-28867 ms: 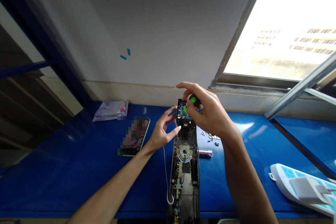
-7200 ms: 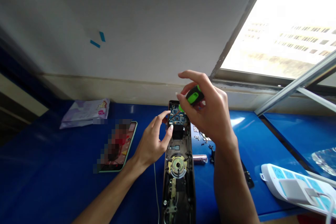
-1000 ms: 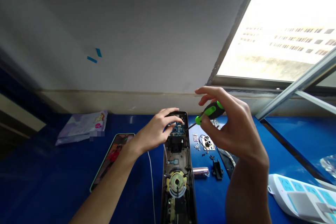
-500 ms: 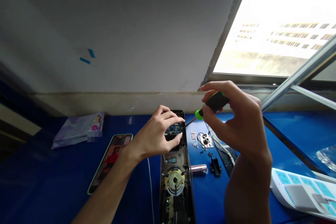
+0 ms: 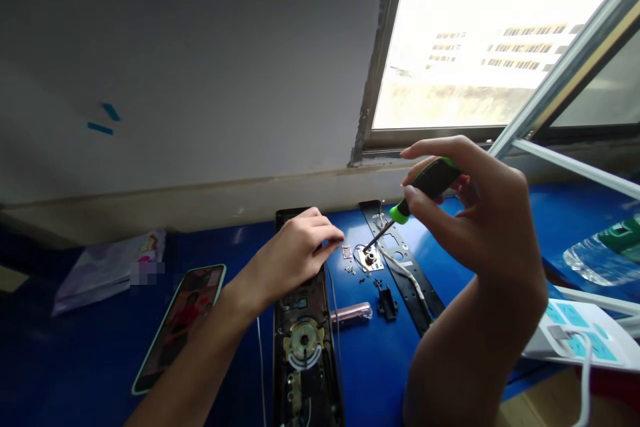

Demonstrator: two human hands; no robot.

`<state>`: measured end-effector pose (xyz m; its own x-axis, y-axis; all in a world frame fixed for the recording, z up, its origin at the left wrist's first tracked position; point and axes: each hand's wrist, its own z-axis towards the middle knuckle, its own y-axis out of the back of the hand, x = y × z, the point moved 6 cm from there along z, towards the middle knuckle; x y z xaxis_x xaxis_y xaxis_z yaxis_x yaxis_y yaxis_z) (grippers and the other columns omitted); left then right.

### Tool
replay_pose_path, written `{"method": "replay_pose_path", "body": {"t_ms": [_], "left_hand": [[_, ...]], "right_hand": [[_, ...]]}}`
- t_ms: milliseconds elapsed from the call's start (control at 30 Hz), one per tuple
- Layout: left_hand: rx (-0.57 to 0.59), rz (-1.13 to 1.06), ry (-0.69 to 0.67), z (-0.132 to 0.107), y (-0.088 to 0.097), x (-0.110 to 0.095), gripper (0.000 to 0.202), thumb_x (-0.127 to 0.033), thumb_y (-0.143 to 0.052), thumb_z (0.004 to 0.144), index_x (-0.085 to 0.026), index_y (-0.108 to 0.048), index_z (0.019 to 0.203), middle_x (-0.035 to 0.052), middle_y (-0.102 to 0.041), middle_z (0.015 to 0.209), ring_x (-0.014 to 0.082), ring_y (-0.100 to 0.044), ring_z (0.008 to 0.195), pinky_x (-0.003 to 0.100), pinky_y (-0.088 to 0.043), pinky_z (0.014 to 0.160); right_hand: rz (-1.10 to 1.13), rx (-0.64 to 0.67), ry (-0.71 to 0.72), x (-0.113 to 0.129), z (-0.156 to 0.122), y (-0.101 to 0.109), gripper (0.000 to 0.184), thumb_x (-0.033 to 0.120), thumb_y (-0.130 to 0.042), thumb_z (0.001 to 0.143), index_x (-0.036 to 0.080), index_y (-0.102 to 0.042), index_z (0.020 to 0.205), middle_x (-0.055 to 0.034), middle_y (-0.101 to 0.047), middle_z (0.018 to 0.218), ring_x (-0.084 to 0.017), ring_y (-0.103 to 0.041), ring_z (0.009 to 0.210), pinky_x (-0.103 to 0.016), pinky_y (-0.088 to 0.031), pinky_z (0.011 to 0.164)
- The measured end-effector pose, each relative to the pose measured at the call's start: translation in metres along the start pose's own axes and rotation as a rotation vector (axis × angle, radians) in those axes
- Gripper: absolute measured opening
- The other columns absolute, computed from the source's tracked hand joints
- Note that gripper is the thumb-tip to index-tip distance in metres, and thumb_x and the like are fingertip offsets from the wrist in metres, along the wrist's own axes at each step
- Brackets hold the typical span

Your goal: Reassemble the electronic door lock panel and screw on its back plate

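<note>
My right hand (image 5: 480, 213) is wrapped round a screwdriver (image 5: 430, 185) with a black and green handle. Its shaft slants down to the left, and the tip is over or beside a small metal plate with a round black part (image 5: 371, 257); contact is unclear. My left hand (image 5: 300, 250) reaches across the long black device housing (image 5: 323, 340), thumb and finger pinched together just past its right edge. Whatever is in that pinch is too small to make out. Inside the housing sits a round metal part (image 5: 304, 340). My left hand hides the housing's upper section.
Small screws (image 5: 350, 270), a copper-coloured piece (image 5: 347, 251), a black bracket (image 5: 387, 303) and a pink wrapped cylinder (image 5: 353, 312) lie right of the housing. Beyond them are a black perforated strip (image 5: 400, 257) and a power strip (image 5: 575, 333). A phone (image 5: 180, 327) lies left.
My left hand has moved off the circuit board towards the housing's right edge, its fingers now pinched. The screwdriver tip has gone from the housing to the small metal plate. The view has turned right.
</note>
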<state>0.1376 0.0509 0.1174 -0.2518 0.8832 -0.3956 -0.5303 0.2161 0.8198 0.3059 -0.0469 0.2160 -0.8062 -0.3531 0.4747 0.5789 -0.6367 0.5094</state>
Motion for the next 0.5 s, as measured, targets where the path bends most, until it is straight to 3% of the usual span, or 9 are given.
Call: {"method": "replay_pose_path", "body": {"t_ms": [167, 233, 333, 500], "left_hand": [[0.455, 0.238, -0.019, 0.056, -0.051, -0.006, 0.025, -0.002, -0.062, 0.088, -0.018, -0.08, 0.083, 0.0083, -0.077, 0.088, 0.0254, -0.073, 0.087, 0.034, -0.054, 0.074], [0.584, 0.336, -0.008, 0.07, -0.071, -0.002, 0.025, -0.002, -0.061, 0.086, -0.018, -0.08, 0.085, 0.0099, -0.077, 0.09, 0.0265, -0.074, 0.084, 0.033, -0.052, 0.069], [0.696, 0.365, -0.008, 0.08, -0.097, 0.005, 0.023, 0.001, -0.065, 0.079, -0.017, -0.079, 0.083, 0.0116, -0.078, 0.093, 0.0271, -0.075, 0.08, 0.031, -0.048, 0.061], [0.804, 0.398, -0.008, 0.075, -0.125, 0.014, 0.023, 0.003, -0.063, 0.078, -0.016, -0.077, 0.079, 0.0127, -0.078, 0.09, 0.0274, -0.076, 0.081, 0.03, -0.05, 0.061]], "right_hand": [[-0.073, 0.049, -0.052, -0.025, 0.0, 0.005, 0.029, 0.02, -0.069, 0.082, 0.021, -0.074, 0.111, -0.0013, -0.075, 0.082, -0.017, -0.071, 0.069, -0.035, -0.058, 0.068], [-0.048, 0.094, -0.078, -0.032, 0.0, 0.005, 0.03, 0.022, -0.069, 0.084, 0.021, -0.074, 0.113, -0.002, -0.076, 0.082, -0.018, -0.071, 0.069, -0.036, -0.06, 0.068], [-0.015, 0.141, -0.107, -0.038, -0.001, 0.005, 0.029, 0.025, -0.069, 0.086, 0.022, -0.073, 0.114, -0.0031, -0.077, 0.086, -0.019, -0.072, 0.071, -0.036, -0.061, 0.069], [0.025, 0.138, -0.122, -0.045, -0.002, 0.01, 0.029, 0.024, -0.069, 0.086, 0.024, -0.073, 0.115, -0.0013, -0.076, 0.086, -0.02, -0.073, 0.073, -0.039, -0.062, 0.077]]}}
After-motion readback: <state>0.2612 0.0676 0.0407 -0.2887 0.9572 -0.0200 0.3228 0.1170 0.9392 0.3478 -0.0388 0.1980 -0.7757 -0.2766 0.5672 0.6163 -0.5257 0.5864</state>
